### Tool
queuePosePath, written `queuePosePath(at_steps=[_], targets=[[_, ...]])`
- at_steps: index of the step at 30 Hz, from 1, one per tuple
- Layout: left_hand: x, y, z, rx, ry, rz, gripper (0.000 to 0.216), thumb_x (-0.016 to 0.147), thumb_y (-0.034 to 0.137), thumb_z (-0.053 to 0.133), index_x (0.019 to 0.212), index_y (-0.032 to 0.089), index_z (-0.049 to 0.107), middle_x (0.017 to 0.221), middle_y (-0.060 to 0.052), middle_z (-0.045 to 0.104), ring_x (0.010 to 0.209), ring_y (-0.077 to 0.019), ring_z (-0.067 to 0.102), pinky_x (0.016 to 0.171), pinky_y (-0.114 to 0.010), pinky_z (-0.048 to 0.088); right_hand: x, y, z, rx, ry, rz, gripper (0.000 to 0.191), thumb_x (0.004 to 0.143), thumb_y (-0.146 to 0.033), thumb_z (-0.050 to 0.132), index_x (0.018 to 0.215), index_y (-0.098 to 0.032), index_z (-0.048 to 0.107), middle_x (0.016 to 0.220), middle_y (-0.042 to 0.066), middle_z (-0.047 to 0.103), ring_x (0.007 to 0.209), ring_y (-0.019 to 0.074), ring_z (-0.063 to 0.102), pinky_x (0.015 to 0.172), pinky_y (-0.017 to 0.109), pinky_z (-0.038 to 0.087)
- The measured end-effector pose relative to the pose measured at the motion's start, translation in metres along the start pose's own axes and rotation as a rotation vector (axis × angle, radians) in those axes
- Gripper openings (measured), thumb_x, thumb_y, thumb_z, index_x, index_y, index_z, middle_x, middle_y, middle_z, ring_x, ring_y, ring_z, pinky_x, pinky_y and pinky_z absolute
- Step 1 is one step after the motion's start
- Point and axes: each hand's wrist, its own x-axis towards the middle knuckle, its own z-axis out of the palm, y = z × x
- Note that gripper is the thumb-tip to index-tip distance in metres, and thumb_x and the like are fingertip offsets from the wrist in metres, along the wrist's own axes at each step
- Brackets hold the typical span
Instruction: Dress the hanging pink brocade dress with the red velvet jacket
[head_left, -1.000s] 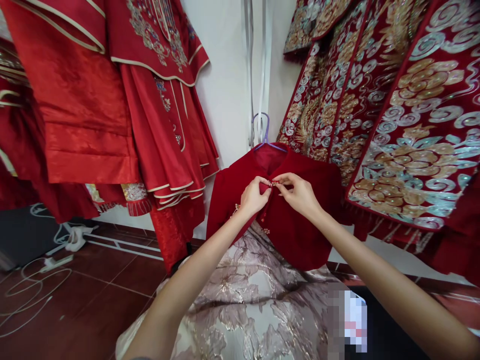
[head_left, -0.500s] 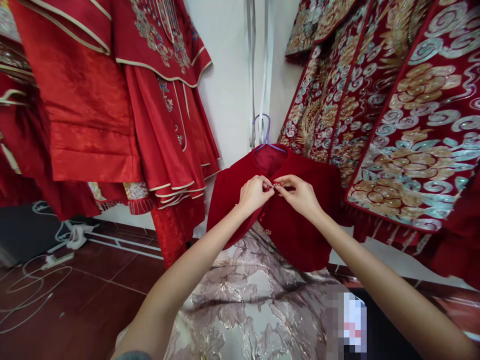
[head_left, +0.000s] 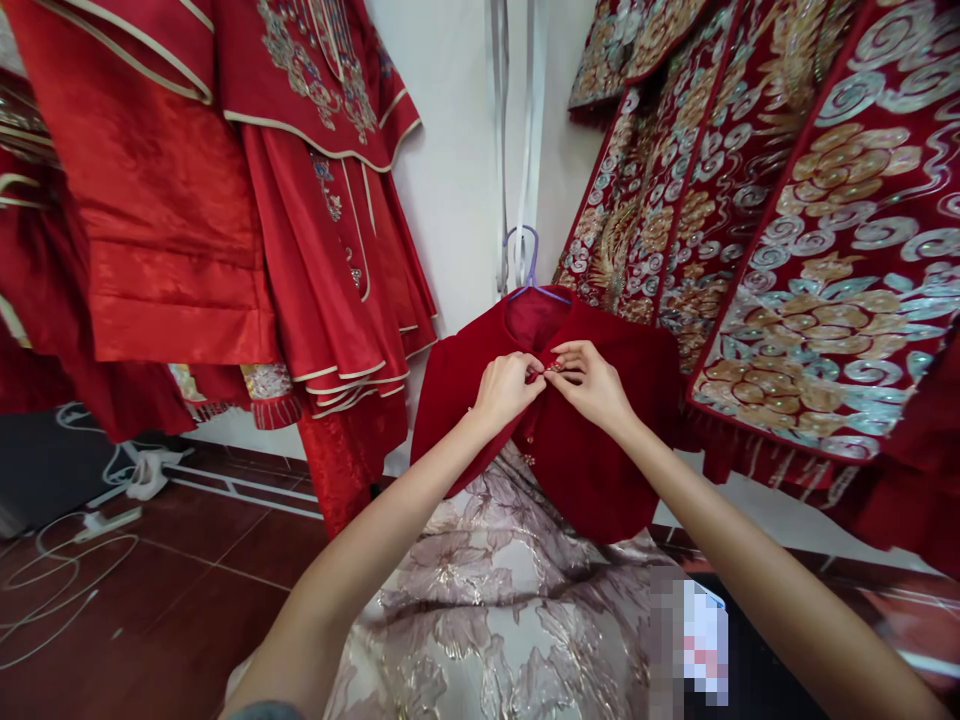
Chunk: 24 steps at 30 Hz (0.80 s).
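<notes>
A short dark red jacket hangs on a purple hanger over a pale dress with a shiny floral pattern. My left hand is closed, its thumb and fingers pinching the jacket's front edge just below the collar. Opposite it, my right hand pinches a small gold-and-red button on the other front edge. The fingertips of both hands nearly meet there and partly hide the fastening. Lower on the front, another small gold ornament shows.
Red garments with pale trim hang at left; heavily embroidered red garments hang at right. White straps run down the wall behind the hanger. White rack bars and a loose white cable are on the tiled floor.
Both hands stay at the same fastening. My right hand's fingers have shifted slightly, with the upper fingers raised and a little more spread. The view has moved slightly.
</notes>
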Motion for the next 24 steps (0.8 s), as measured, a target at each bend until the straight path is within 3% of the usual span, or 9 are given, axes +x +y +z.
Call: queuePosePath(at_steps=[7, 11, 15, 19, 24], targets=[[0.0, -0.011, 0.017, -0.272, 0.043, -0.07, 0.013, 0.075, 0.018, 0.062, 0.088, 0.018, 0.065, 0.087, -0.004, 0.069, 0.077, -0.0151, 0.064, 0.076, -0.027, 0.05, 0.0, 0.014, 0.008, 0.17, -0.013, -0.011, 0.038, 0.072, -0.023, 0.063, 0.107, -0.021, 0.048, 0.103, 0.006, 0.056, 0.091, 0.016, 0.062, 0.083, 0.033, 0.055], [-0.015, -0.012, 0.047, -0.623, 0.242, -0.292, 0.04, 0.07, 0.013, 0.066, 0.109, 0.016, 0.056, 0.098, -0.009, 0.066, 0.081, -0.0142, 0.063, 0.079, -0.03, 0.051, -0.03, 0.019, 0.029, 0.378, 0.176, 0.058, 0.049, 0.072, -0.022, 0.062, 0.115, -0.024, 0.04, 0.117, 0.008, 0.048, 0.1, 0.0163, 0.06, 0.087, 0.034, 0.052], [-0.046, -0.006, 0.075, -1.028, 0.43, -0.5, 0.028, 0.079, 0.021, 0.06, 0.105, 0.013, 0.057, 0.104, -0.012, 0.066, 0.095, -0.0159, 0.063, 0.091, -0.032, 0.047, -0.074, 0.025, 0.066, 0.362, 0.265, 0.218, 0.046, 0.072, -0.023, 0.061, 0.113, -0.022, 0.039, 0.114, 0.01, 0.052, 0.097, 0.0174, 0.06, 0.085, 0.036, 0.052], [-0.072, -0.001, 0.083, -1.193, 0.381, -0.659, 0.03, 0.082, 0.035, 0.058, 0.104, 0.015, 0.061, 0.112, -0.013, 0.065, 0.1, -0.0184, 0.063, 0.09, -0.033, 0.047, -0.099, 0.034, 0.09, 0.327, 0.181, 0.284, 0.061, 0.067, -0.026, 0.068, 0.119, -0.022, 0.037, 0.124, 0.013, 0.052, 0.107, 0.0209, 0.057, 0.089, 0.037, 0.049], [-0.081, -0.001, 0.072, -1.22, 0.306, -0.666, 0.042, 0.084, 0.046, 0.054, 0.112, 0.015, 0.06, 0.113, -0.015, 0.066, 0.093, -0.0201, 0.065, 0.081, -0.033, 0.051, -0.103, 0.032, 0.081, 0.397, 0.224, 0.354, 0.048, 0.07, -0.035, 0.068, 0.109, -0.02, 0.045, 0.107, 0.009, 0.061, 0.092, 0.0182, 0.062, 0.078, 0.032, 0.052]])
